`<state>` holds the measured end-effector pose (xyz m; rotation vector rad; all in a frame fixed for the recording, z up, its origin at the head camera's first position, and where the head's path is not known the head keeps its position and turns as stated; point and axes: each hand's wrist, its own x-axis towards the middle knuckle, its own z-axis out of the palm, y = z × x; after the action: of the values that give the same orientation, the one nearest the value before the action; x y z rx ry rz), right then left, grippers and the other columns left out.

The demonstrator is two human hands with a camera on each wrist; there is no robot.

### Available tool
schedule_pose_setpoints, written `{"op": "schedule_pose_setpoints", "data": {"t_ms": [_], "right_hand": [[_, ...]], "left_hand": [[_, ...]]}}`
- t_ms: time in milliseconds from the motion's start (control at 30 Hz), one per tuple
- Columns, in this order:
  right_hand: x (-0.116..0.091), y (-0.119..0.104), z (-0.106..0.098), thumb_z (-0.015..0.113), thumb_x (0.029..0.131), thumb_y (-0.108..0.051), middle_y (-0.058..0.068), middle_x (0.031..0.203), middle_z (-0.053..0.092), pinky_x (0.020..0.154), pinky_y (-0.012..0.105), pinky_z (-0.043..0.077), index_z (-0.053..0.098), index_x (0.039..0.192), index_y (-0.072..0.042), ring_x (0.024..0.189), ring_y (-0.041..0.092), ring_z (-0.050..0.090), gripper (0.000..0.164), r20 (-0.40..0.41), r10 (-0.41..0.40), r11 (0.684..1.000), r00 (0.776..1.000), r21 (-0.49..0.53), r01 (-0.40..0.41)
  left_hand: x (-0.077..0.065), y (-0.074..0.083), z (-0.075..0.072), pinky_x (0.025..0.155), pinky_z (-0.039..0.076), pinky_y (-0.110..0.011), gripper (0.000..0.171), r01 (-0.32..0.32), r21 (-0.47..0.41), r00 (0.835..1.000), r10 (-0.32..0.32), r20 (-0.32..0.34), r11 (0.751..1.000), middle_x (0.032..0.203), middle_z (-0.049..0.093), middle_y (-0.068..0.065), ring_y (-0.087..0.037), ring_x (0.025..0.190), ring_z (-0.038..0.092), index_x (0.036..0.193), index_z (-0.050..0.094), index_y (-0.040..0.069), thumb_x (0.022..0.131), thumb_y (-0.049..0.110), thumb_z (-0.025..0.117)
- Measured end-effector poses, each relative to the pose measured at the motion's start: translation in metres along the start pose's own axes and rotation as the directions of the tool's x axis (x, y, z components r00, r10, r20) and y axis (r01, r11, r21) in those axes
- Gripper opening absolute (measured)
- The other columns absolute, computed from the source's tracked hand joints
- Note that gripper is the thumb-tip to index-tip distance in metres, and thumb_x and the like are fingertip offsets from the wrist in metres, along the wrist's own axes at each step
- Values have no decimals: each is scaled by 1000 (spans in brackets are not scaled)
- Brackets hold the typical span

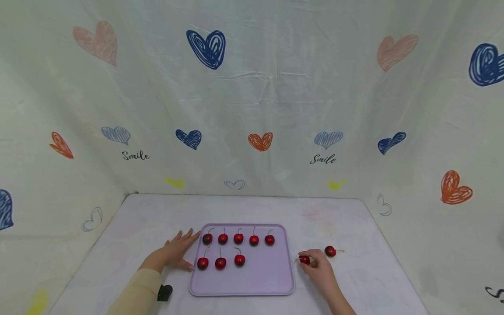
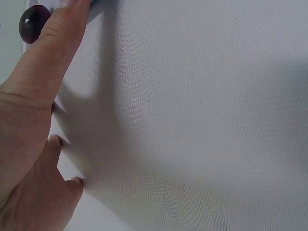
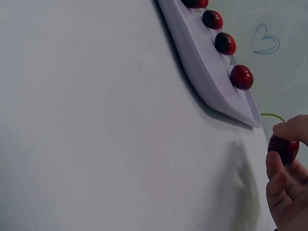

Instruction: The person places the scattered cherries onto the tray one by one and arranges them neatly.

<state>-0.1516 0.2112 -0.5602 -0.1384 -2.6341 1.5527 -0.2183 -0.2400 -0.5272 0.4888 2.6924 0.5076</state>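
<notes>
A lavender tray [image 1: 264, 280] lies on the table with dark red stemmed cherries on it, several in a back row and three in a second row, such as the cherry [image 1: 239, 260] at that row's right end. My left hand [image 1: 175, 253] rests at the tray's left edge with fingers spread and the thumb at its side. Just off the tray's right edge, my right hand [image 1: 318, 267] pinches a cherry [image 3: 283, 149] between thumb and fingers, its green stem pointing toward the tray. Another cherry [image 1: 330, 251] lies on the table to the right of this hand.
A small black object [image 1: 164, 292] sits beside the left sleeve. The white table [image 1: 244, 210] backs onto a pale curtain [image 1: 260, 96] printed with hearts, which also hangs at both sides.
</notes>
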Motion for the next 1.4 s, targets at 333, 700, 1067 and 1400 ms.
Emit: {"op": "schedule_pose_setpoints", "data": {"t_ms": [333, 700, 1067, 1400], "right_hand": [[-2, -13, 21, 78, 75, 3, 2, 95, 56, 64, 22, 52, 75, 94, -10, 74, 12, 56, 24, 57, -62, 998, 996, 12, 62], [1, -26, 39, 84, 72, -2, 6, 96, 52, 70, 21, 55, 74, 93, -8, 88, 19, 55, 24, 145, -56, 994, 988, 97, 42], [1, -33, 59, 76, 72, 7, 6, 100, 51, 71, 19, 55, 74, 104, -3, 90, 15, 55, 33, 181, -92, 973, 979, 226, 50], [1, -37, 77, 74, 70, 12, 5, 99, 51, 70, 18, 54, 74, 104, 0, 88, 10, 55, 36, 159, -125, 955, 979, 288, 76]], "left_hand": [[3, -4, 5, 97, 16, -81, 107, 26, -7, 1000, -26, 9, 1000, 153, 26, -30, -60, 136, 16, 150, 33, 5, 64, 34, 90], [5, -5, 4, 98, 15, -80, 108, 44, -14, 999, -44, 13, 999, 154, 25, -29, -58, 137, 14, 151, 33, 7, 64, 35, 90], [3, -3, 3, 98, 16, -80, 107, 41, -7, 999, -41, 12, 999, 153, 25, -30, -59, 137, 14, 151, 33, 6, 64, 36, 90], [3, -3, 5, 98, 16, -80, 107, 49, -1, 999, -49, 7, 999, 153, 26, -29, -58, 137, 15, 151, 33, 7, 64, 36, 90]]}}
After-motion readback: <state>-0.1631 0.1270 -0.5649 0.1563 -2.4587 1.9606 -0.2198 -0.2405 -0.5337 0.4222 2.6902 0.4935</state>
